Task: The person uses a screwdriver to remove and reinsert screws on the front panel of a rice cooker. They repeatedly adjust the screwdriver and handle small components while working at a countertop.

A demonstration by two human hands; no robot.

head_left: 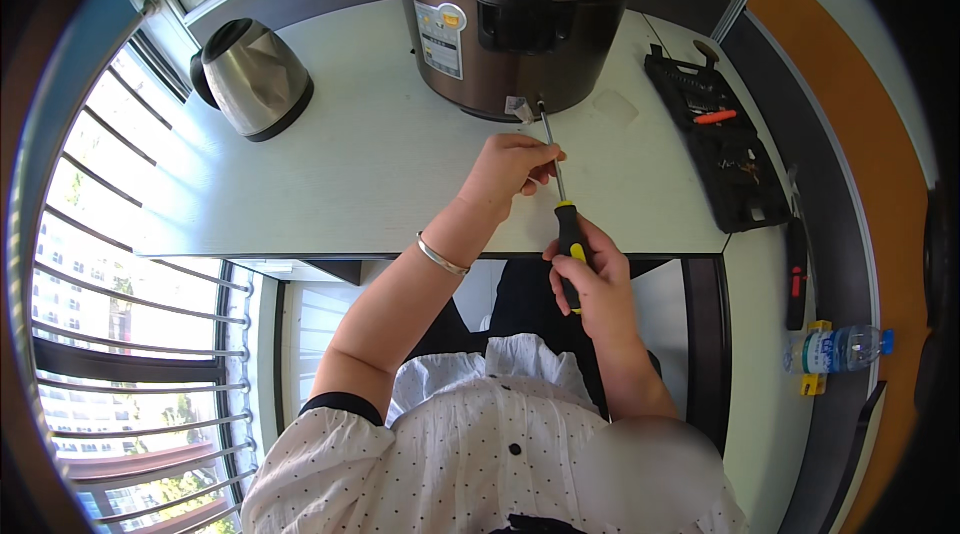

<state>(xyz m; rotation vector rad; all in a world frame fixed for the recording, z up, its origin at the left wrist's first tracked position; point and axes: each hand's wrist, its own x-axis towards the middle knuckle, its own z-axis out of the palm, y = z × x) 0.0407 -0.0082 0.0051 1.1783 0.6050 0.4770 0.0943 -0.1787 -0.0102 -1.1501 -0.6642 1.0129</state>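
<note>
A screwdriver (571, 236) with a black and yellow handle and a long metal shaft points away from me. My right hand (592, 279) is wrapped round its handle. Farther up, the fingers of my left hand (520, 162) pinch the shaft, with a silver bangle on that wrist. The shaft's tip meets the lower front of a big brown rice cooker (560, 69), beside a small torn, pale label (518, 109). Whether a screw sits at the tip is too small to tell. The cooker stands upright at the table's far side, a larger label on its front left.
On the left of the white table (330, 184) stands a steel electric kettle (255, 84). An open black tool case (715, 139) with an orange-handled tool lies at the right. Beyond it are a red and black handled tool (796, 274) and a water bottle (845, 348) lying on its side.
</note>
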